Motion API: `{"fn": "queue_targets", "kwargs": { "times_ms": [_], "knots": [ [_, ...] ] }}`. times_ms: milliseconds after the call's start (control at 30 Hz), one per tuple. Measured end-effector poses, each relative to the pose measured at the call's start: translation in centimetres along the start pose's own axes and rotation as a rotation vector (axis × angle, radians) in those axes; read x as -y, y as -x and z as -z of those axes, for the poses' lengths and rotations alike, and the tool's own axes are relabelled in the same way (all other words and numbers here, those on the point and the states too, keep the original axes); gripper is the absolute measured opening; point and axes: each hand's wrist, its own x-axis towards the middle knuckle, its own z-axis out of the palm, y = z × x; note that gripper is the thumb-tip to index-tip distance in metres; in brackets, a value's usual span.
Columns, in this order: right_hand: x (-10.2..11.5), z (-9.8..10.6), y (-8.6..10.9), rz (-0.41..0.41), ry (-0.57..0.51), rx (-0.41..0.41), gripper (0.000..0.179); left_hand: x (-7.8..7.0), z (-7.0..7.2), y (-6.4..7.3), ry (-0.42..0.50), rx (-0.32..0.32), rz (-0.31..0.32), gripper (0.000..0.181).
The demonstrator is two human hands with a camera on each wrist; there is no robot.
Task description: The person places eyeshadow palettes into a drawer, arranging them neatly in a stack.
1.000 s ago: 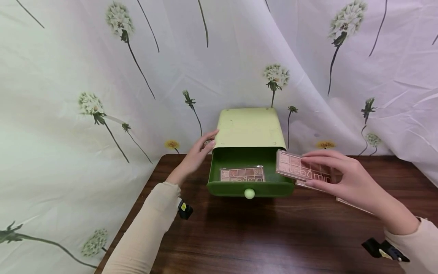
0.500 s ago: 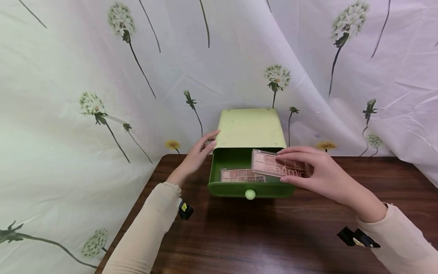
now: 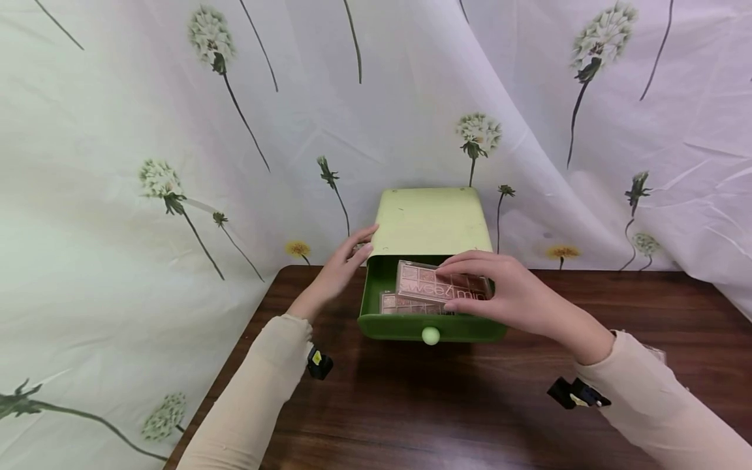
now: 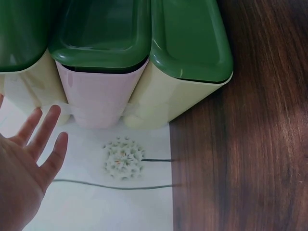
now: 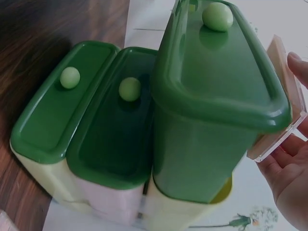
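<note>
My right hand [image 3: 517,297] pinches a clear-lidded eyeshadow palette [image 3: 431,285] between thumb and fingers, above the pulled-out top green drawer [image 3: 388,326]. Pink and brown pans and pale lettering show through its lid. Inside the drawer lies a similar palette [image 3: 390,303], partly covered by the held one in the head view. The left hand [image 3: 335,277] rests its fingertips at the left side of the pale yellow-green drawer cabinet [image 3: 431,222]. In the right wrist view the held palette [image 5: 284,72] appears tilted beside the drawer front.
Below the open drawer, the wrist views show a pink-cased drawer [image 5: 113,144] and another yellow-cased one [image 5: 43,125], both pushed in, with round knobs. Another clear case [image 3: 657,354] shows behind the right sleeve on the brown wooden table [image 3: 364,405]. A dandelion-print cloth [image 3: 294,98] hangs behind.
My right hand has carried the palette leftward from the drawer's right edge to over the drawer. The left hand stays at the cabinet's side.
</note>
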Motion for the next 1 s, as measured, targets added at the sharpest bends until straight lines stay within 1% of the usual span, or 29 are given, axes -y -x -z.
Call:
{"fn": "queue_targets", "kwargs": {
  "times_ms": [133,300,433,633,867,1000],
  "knots": [
    [0.2,-0.5,-0.6,-0.01,-0.004,0.025,0.041,0.0,0.0,0.0,-0.001,-0.002,-0.009,0.048],
    [0.2,-1.2,-1.4,-0.002,-0.033,0.051,0.038,0.1,0.0,0.0,-0.006,-0.008,-0.013,0.048],
    [0.0,-1.6,-1.8,-0.033,-0.05,0.091,0.039,0.2,-0.1,0.0,-0.003,-0.006,-0.022,0.048],
    [-0.2,-1.7,-2.5,-0.096,-0.075,0.139,0.039,0.3,-0.1,-0.1,-0.005,-0.006,-0.038,0.049],
    [-0.6,-1.7,-3.1,-0.175,-0.067,0.208,0.041,0.2,-0.1,0.0,0.001,-0.01,-0.035,0.049],
    [-1.0,-2.0,-3.4,-0.203,-0.051,0.238,0.042,0.3,-0.1,0.0,0.006,-0.006,-0.036,0.049]
  ]
}}
